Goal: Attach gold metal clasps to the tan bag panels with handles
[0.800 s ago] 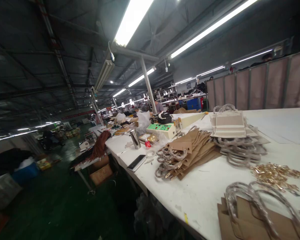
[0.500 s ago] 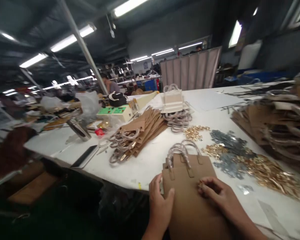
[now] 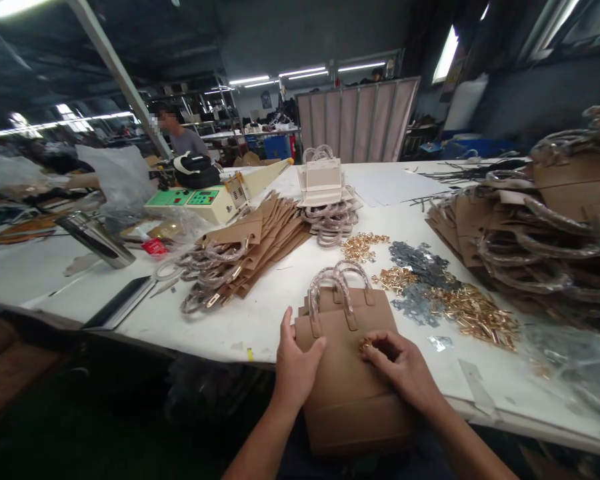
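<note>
A brown handbag (image 3: 350,393) with plastic-wrapped handles leans at the table's front edge, facing me. My left hand (image 3: 297,363) grips its left side, thumb on the front panel and fingers behind. Against the upper front panel, my right hand (image 3: 397,363) pinches a small gold metal fitting (image 3: 365,345) between thumb and fingertips; its exact shape is partly hidden. Right of the bag lie loose gold fittings (image 3: 480,317) and grey metal plates (image 3: 417,263), with another small gold pile (image 3: 363,247) behind them.
Brown bag pieces (image 3: 265,243) are stacked to the left, and a larger pile (image 3: 545,227) stands at the right. Pale bag pieces (image 3: 323,180) sit at the back. A flask (image 3: 97,240), scissors (image 3: 167,273) and a green-panelled machine (image 3: 195,200) are farther left. A person (image 3: 183,137) is beyond.
The camera view has turned, so the scene sits farther left, and more of the bag's lower part shows. Both hands keep their hold, the right still with the gold fitting at the front panel.
</note>
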A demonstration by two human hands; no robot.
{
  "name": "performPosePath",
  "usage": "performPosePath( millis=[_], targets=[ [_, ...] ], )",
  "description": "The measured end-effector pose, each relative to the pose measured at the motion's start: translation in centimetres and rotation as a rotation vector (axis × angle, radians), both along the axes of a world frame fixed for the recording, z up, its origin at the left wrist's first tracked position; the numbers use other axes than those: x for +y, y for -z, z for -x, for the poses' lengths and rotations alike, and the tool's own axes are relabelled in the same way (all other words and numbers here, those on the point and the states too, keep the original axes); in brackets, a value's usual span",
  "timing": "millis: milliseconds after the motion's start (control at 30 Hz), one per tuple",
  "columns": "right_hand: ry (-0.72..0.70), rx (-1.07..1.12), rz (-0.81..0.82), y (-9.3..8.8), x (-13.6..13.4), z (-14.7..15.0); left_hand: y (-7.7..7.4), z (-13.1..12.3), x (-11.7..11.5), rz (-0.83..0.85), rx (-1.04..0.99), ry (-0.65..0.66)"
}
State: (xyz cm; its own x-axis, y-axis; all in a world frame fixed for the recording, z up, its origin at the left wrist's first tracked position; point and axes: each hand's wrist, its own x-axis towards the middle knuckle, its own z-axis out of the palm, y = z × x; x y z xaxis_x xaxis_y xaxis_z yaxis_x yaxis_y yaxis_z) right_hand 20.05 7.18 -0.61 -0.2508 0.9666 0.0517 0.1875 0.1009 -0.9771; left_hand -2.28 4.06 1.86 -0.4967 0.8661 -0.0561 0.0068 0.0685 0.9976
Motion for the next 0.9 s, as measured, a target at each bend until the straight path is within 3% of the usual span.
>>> performPosePath(
  millis=[67,167,233,633,900],
  targets=[
    [0.002,0.002,0.004,0.0,0.0,0.0,0.0,-0.2,-0.1,0.012,-0.227,0.011],
    [-0.011,0.001,-0.002,-0.1,0.1,0.0,0.1,0.0,-0.5,0.032,-0.528,0.17],
    [-0.015,0.002,-0.011,-0.1,0.1,0.0,0.0,0.2,-0.8,0.055,-0.614,0.275],
    [0.009,-0.027,-0.028,-0.2,0.1,0.1,-0.6,0.5,-0.7,0.099,-0.692,0.402],
    [0.006,-0.129,-0.162,-0.8,-1.7,0.5,-0.5,-0.1,-4.0,0.046,-0.641,0.336]
  ],
)
